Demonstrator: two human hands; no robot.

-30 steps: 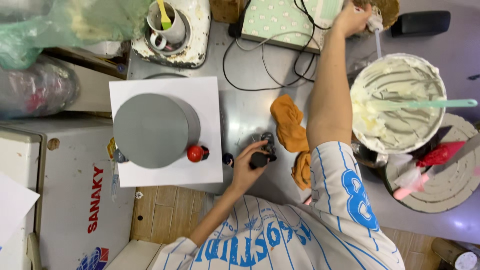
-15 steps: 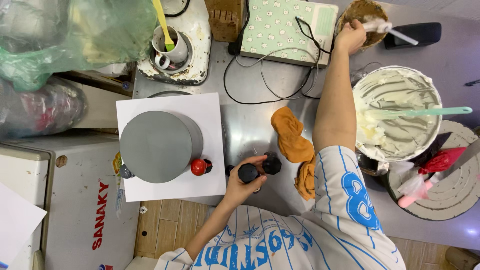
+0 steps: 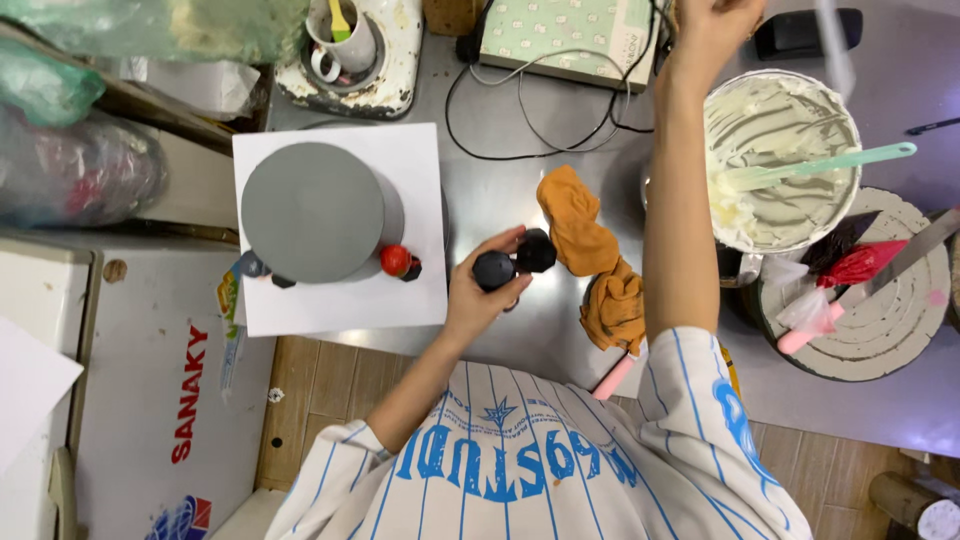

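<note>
Beside the grey cake (image 3: 312,210), my left hand (image 3: 478,300) now clamps two black balls (image 3: 514,261), lifted closer; my right hand (image 3: 712,25) has reached farther up, grip unclear.

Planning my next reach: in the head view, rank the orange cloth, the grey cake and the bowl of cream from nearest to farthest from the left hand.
From the left hand, which holds a small black bottle:
1. Orange cloth, just to the image's right of the hand.
2. Grey cake, on the white board on the other side.
3. Bowl of cream, beyond the other forearm.
</note>
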